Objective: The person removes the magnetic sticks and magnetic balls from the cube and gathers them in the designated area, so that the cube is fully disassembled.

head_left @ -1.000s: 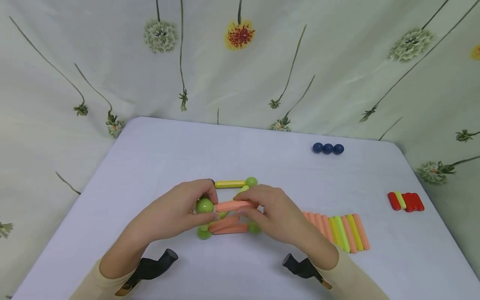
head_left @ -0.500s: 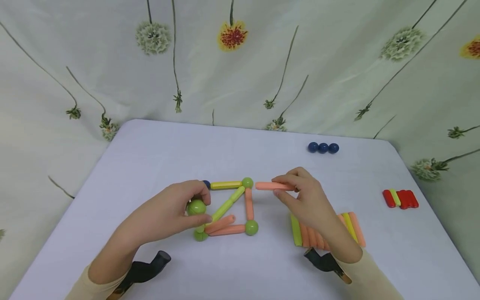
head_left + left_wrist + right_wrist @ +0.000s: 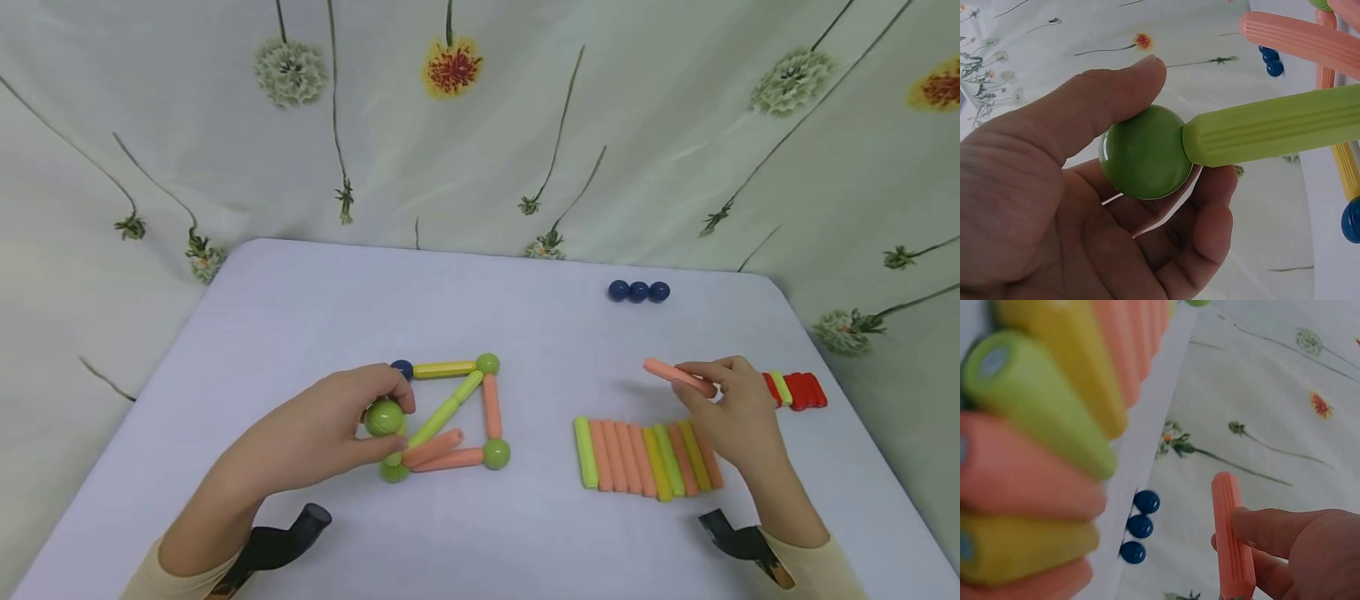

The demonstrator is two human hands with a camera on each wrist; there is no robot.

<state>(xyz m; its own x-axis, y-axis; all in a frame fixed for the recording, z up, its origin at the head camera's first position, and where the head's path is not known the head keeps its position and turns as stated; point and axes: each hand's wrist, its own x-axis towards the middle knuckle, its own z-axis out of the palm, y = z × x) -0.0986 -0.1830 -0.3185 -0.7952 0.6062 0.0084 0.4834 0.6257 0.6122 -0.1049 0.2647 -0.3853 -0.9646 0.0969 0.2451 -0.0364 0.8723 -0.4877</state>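
My left hand [image 3: 322, 429] holds a green ball [image 3: 384, 417] between thumb and fingers. In the left wrist view a light green rod [image 3: 1272, 125] is joined to that ball. Below it lies a frame of rods and balls: a yellow rod [image 3: 444, 369], a slanting green rod [image 3: 447, 410], a pink rod [image 3: 491, 407], and green balls at corners, one being the near right ball [image 3: 497, 453]. A dark blue ball [image 3: 402, 368] sits at the far left corner, partly behind my fingers. At the right, my right hand [image 3: 738, 421] pinches a loose pink rod [image 3: 1232, 534] above the table.
A row of pink, yellow and green rods [image 3: 628, 458] lies just left of my right forearm. Three dark blue balls [image 3: 638, 292] stand near the table's far edge. Short red pieces with a green one [image 3: 782, 389] are partly behind my right hand.
My right hand has carried the pink rod away from the frame to the right, beyond the row of rods. My left hand stays at the green ball.
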